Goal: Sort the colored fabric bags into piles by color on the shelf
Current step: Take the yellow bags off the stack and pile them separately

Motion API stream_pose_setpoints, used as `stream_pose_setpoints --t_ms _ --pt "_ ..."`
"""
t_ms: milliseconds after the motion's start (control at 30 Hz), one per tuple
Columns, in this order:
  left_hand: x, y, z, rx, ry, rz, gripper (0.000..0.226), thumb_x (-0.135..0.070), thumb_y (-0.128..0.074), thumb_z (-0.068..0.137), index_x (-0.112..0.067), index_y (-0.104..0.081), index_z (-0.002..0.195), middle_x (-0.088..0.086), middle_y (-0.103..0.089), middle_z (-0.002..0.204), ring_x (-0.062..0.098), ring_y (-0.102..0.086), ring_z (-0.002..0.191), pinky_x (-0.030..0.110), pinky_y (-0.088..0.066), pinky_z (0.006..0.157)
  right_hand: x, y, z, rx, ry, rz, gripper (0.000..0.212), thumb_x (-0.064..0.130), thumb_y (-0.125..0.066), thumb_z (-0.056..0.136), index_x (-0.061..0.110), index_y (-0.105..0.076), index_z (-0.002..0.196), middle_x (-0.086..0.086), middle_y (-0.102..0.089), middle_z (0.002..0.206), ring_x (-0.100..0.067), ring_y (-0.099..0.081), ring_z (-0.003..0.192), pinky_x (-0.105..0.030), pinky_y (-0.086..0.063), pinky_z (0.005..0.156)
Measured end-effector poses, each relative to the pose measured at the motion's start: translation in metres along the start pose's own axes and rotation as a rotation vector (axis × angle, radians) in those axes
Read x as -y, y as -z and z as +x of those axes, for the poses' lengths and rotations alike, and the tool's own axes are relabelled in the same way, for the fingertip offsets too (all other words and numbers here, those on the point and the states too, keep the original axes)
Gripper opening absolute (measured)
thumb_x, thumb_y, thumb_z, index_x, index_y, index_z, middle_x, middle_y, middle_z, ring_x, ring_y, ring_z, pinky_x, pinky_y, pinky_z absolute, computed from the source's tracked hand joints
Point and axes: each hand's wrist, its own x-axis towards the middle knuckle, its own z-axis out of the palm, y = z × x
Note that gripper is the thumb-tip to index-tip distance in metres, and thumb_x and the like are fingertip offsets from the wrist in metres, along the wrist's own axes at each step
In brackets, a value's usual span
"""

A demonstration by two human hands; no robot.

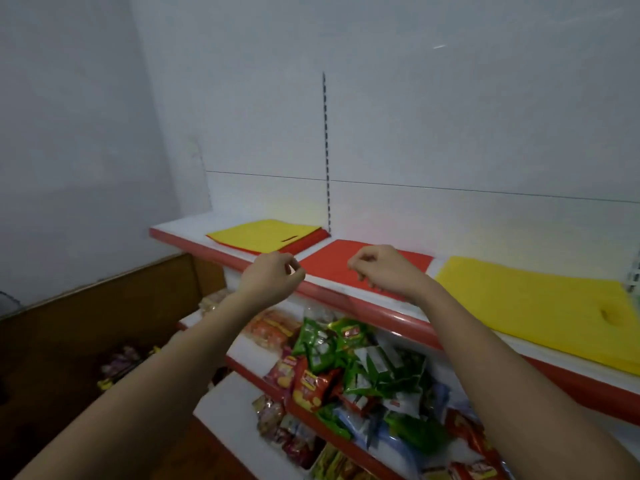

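Three flat groups of fabric bags lie on the white top shelf (349, 223). At the left is a mixed stack (263, 235), a yellow bag on top with red bags showing beneath. A red bag pile (332, 263) lies in the middle, and a yellow bag pile (540, 306) lies at the right. My left hand (272, 277) hovers at the shelf's red front edge between the mixed stack and the red pile, fingers loosely curled, holding nothing. My right hand (384, 270) hangs over the red pile, fingers also loosely curled and empty.
Lower shelves hold packets of snacks (332, 368) in green, red and orange wrappers. A brown wooden box (86, 317) with more packets stands at the lower left. A slotted upright (325, 150) runs up the white back panel.
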Motion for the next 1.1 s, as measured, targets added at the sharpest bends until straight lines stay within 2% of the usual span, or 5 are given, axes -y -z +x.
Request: stream_pose_setpoints --t_ms 133,267,367,600,1100 --pt "0.058 0.039 -0.009 -0.004 0.089 0.066 0.024 -0.045 -0.054 0.094 -0.024 -0.064 0.088 -0.007 -0.067 0.082 0.010 -0.062 0.072 0.029 -0.052 0.061 0.045 -0.051 0.033 0.074 0.112 -0.166 0.034 0.030 -0.056 0.097 -0.001 -0.064 0.086 0.001 -0.061 0.076 -0.013 -0.051 0.065 -0.026 -0.039 0.059" --pt "0.118 0.060 -0.019 0.018 0.141 0.083 0.023 -0.041 -0.055 0.095 -0.023 -0.063 0.085 -0.007 -0.066 0.078 0.008 -0.062 0.068 0.025 -0.041 0.052 0.073 -0.111 0.066 0.113 0.113 -0.235 0.042 0.031 -0.054 0.097 -0.006 -0.058 0.077 -0.029 -0.062 0.083 -0.020 -0.046 0.062 -0.029 -0.035 0.059" --pt "0.172 0.069 -0.026 0.060 0.189 0.081 0.026 -0.047 -0.053 0.095 -0.024 -0.064 0.090 -0.008 -0.067 0.080 0.006 -0.063 0.069 0.025 -0.044 0.052 0.087 -0.162 0.087 0.167 0.106 -0.245 0.038 0.033 -0.053 0.099 0.010 -0.053 0.069 -0.023 -0.053 0.072 -0.021 -0.042 0.058 -0.028 -0.037 0.055" --pt "0.284 0.088 -0.023 0.095 0.209 0.055 0.032 -0.051 -0.052 0.093 -0.022 -0.066 0.091 -0.006 -0.068 0.083 0.010 -0.065 0.075 0.036 -0.059 0.068 0.108 -0.262 0.137 0.204 0.035 -0.322 0.036 0.033 -0.056 0.096 0.010 -0.052 0.068 -0.013 -0.052 0.066 -0.023 -0.048 0.060 -0.033 -0.041 0.060" --pt "0.369 0.033 0.096 0.108 0.115 -0.085 0.029 -0.047 -0.050 0.096 -0.024 -0.066 0.102 -0.007 -0.070 0.087 0.009 -0.066 0.075 0.033 -0.058 0.069 0.076 -0.299 0.243 0.093 -0.085 -0.332 0.035 0.029 -0.055 0.098 0.012 -0.050 0.068 -0.013 -0.049 0.066 -0.021 -0.044 0.058 -0.029 -0.035 0.057"
